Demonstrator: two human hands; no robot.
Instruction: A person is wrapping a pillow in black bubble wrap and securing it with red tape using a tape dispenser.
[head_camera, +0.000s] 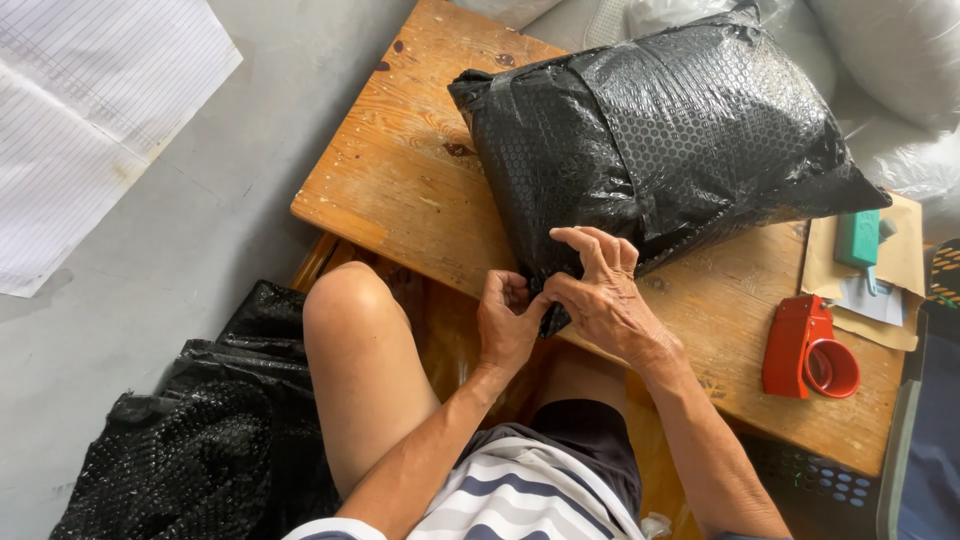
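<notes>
Black parcel corner pinched, both hands curled.

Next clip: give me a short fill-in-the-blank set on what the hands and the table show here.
1. Both hands, the left hand and right hand, pinch the near corner of a ____ bubble-wrap parcel.
2. The parcel lies on a ____ table.
3. The tape dispenser near the table's right end is ____ in colour.

Missing words: black; wooden; red
</notes>
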